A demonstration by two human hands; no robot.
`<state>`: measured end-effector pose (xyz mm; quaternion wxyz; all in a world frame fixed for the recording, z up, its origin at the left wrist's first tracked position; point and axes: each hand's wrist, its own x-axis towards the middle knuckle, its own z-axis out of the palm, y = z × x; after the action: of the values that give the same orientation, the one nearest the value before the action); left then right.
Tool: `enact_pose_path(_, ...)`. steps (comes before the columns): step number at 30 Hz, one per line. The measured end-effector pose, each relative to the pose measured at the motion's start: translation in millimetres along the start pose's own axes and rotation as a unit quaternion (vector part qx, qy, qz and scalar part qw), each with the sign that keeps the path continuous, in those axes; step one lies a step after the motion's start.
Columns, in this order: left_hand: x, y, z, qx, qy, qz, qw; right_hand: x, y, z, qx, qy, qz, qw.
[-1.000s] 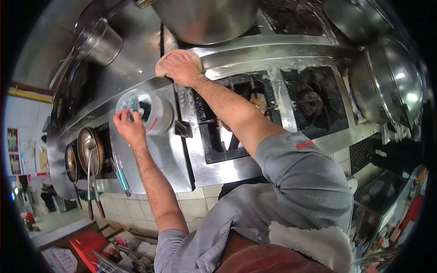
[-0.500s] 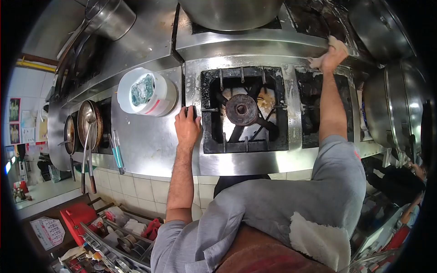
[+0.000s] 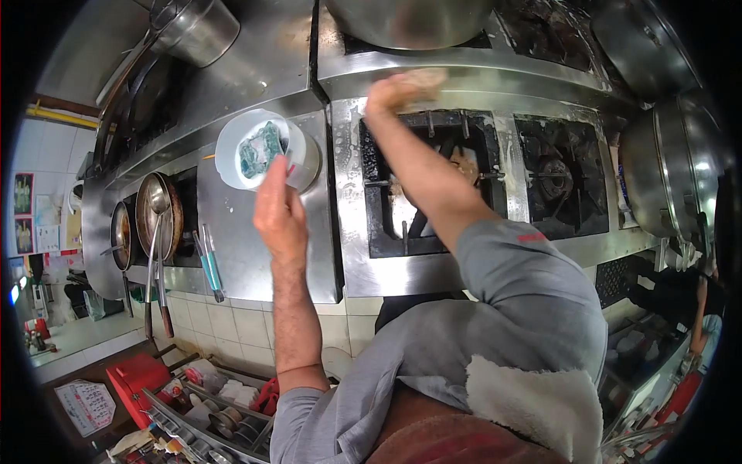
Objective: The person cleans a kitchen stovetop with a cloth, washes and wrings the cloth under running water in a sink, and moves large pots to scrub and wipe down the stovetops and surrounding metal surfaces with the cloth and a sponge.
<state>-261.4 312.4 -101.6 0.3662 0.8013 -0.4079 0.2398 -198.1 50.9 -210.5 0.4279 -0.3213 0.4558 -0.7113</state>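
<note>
My right hand, blurred by motion, grips a pale cloth against the steel front ledge behind the burner. My right forearm passes over the gas burner grate and hides its middle. My left hand is raised at the near side of a white plastic tub, fingers stretched out and holding nothing. I cannot tell whether the fingertips touch the tub. Inside it lies a green, crumpled scouring pad in whitish suds.
A second burner grate is on the right, below large steel pots. A big pot stands at the back. Frying pans with ladles lie left, beside teal-handled tongs. An open drawer holds several items below.
My right hand swept left with the cloth, from the right-hand burner's back edge to behind the middle one. My left hand lifted off the counter edge and moved left to the tub.
</note>
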Motion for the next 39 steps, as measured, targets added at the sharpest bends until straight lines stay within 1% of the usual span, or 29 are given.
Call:
enact_pose_path(1,5.1,-11.3,-1.6,-0.002,-0.001,0.0,1.0,-13.8,78.7,20.0,0.208,-0.032,-0.035,0.977)
enact_pose_path(2,11.4,-24.2,-2.5,0.022,0.007,0.004,1.0,-43.7,36.9,16.3,-0.121,-0.024,0.006,0.992)
enact_pose_path(3,17.6,-36.3,-2.5,0.045,0.017,0.009,0.999,-64.1,18.7,21.9,-0.225,-0.086,0.161,0.957)
enact_pose_path(4,21.2,-47.5,-1.1,0.041,0.016,0.008,0.999,-76.9,7.7,27.6,-0.227,-0.084,0.159,0.957)
enact_pose_path(5,24.1,-58.8,2.1,0.061,0.004,0.021,0.998,-85.8,-2.3,32.7,-0.104,-0.054,0.277,0.954)
enact_pose_path(6,26.7,-69.2,4.8,0.081,-0.006,0.034,0.996,-87.8,-8.3,34.6,0.025,-0.024,0.385,0.922)
enact_pose_path(7,29.7,-77.2,5.5,0.085,-0.063,-0.006,0.994,-82.6,0.2,35.1,0.027,-0.022,0.38,0.924)
enact_pose_path(8,33.4,-82.5,9.2,0.081,-0.06,-0.005,0.995,-73.4,9.4,33.7,0.173,-0.044,0.438,0.881)
enact_pose_path(9,36.3,-85.9,11.1,0.08,-0.064,0.006,0.995,-65.1,15.8,27.8,0.312,-0.064,0.487,0.813)
enact_pose_path(10,37.2,-88.6,9.8,0.08,-0.068,0.016,0.994,-49.0,-33.6,-2.5,0.2,-0.232,0.482,0.821)
enact_pose_path(11,36.4,-84.8,4.1,0.081,-0.066,0.014,0.994,-28.8,-37.5,-16.8,0.227,-0.273,0.421,0.834)
enact_pose_path(12,32.2,-74.4,-4.4,0.071,-0.03,0.027,0.997,1.7,-12.9,-26.6,0.244,-0.371,0.343,0.828)
enact_pose_path(13,23.4,-66.3,-13.1,0.063,0.005,0.038,0.997,24.6,-26.1,-41.2,0.188,-0.371,0.283,0.865)
enact_pose_path(14,8.6,-63.9,-20.6,0.067,0.006,0.035,0.997,47.1,-23.5,-57.9,0.006,-0.387,0.118,0.915)
enact_pose_path(15,-12.0,-64.2,-27.7,0.023,0.011,0.007,1.0,66.6,-30.5,-71.8,-0.069,-0.383,-0.035,0.92)
enact_pose_path(16,-34.7,-65.5,-34.4,-0.021,0.016,-0.019,0.999,81.1,-37.8,-82.6,-0.141,-0.367,-0.188,0.9)
enact_pose_path(18,-91.0,-72.4,-43.4,-0.016,-0.028,-0.072,0.997,93.7,-21.9,-95.1,-0.284,-0.415,-0.37,0.781)
enact_pose_path(19,-123.2,-78.8,-46.5,-0.023,-0.047,-0.12,0.991,85.9,-25.1,-91.6,-0.336,-0.488,-0.312,0.743)
enact_pose_path(20,-152.2,-83.2,-50.2,-0.031,-0.066,-0.169,0.983,76.0,-0.6,-88.1,-0.394,-0.477,-0.394,0.68)
enact_pose_path(22,-196.5,-79.3,-61.2,-0.038,-0.082,-0.209,0.974,42.6,52.0,-64.0,-0.53,-0.499,-0.385,0.568)
enact_pose_path(24,-211.8,-76.0,-66.8,-0.043,-0.101,-0.248,0.962,-6.2,23.2,-46.3,-0.528,-0.538,-0.328,0.57)
enact_pose_path(27,-220.3,-75.8,-70.9,-0.067,-0.136,-0.264,0.953,-53.9,30.6,-33.3,-0.498,-0.602,-0.314,0.54)
enact_pose_path(29,-209.3,-75.7,-72.4,-0.071,-0.127,-0.249,0.957,-72.2,27.7,-49.8,-0.347,-0.575,-0.381,0.635)
enact_pose_path(30,-201.7,-77.4,-71.7,-0.077,-0.113,-0.229,0.964,-77.0,21.5,-61.4,-0.35,-0.571,-0.381,0.637)
enact_pose_path(32,-194.2,-84.9,-72.7,-0.093,-0.103,-0.223,0.965,-86.4,3.3,-98.2,-0.315,-0.667,-0.292,0.609)
enact_pose_path(34,-190.0,-90.7,-72.9,-0.111,-0.098,-0.217,0.965,-103.1,-19.3,-145.3,-0.289,-0.66,-0.327,0.611)
enact_pose_path(36,-189.0,-94.3,-72.9,-0.126,-0.099,-0.209,0.965,-121.6,-51.7,-191.2,-0.269,-0.677,-0.313,0.609)
enact_pose_path(38,-186.8,-93.7,-74.0,-0.158,-0.095,-0.222,0.957,-136.1,-61.6,-231.2,-0.197,-0.683,-0.338,0.616)
enact_pose_path(39,-187.9,-93.5,-74.9,-0.161,-0.093,-0.22,0.958,-146.3,-72.5,-254.9,-0.22,-0.7,-0.301,0.609)
